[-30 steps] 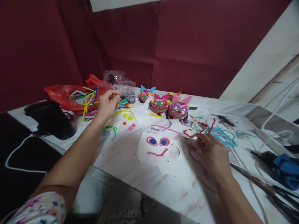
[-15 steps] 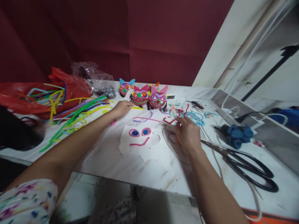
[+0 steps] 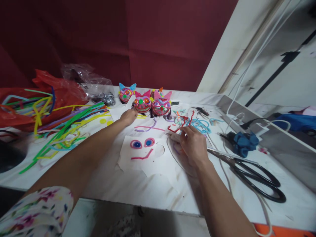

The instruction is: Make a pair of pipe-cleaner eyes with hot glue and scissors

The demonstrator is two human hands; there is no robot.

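My left hand [image 3: 128,117] rests at the table's back, fingers curled, just beside a round cat-faced figure with dark pink ears [image 3: 142,102]. What those fingers hold, if anything, is hidden. My right hand [image 3: 194,142] is closed in a pinch beside bent red fuzzy strips [image 3: 174,128]; I cannot see what lies between the fingertips. Partly under it is a pale tool with a cord [image 3: 175,137]. Between my hands lies a white paper [image 3: 125,151] bearing two ringed blue eyes [image 3: 137,144] and a pink strip mouth [image 3: 142,156]. Behind it are purple and pink strips [image 3: 145,128].
Black-handled scissors [image 3: 259,177] lie at the right, near a blue fabric bundle [image 3: 245,143] and a white cable [image 3: 228,177]. Blue curled strips [image 3: 201,125] sit behind my right hand. At left are green pipe cleaners [image 3: 71,131] and a red plastic bag [image 3: 61,90].
The view has swung slightly right, so the scene sits further left. My left hand has edged right, closer to the cat-faced figures. My right hand stays by the red strips.
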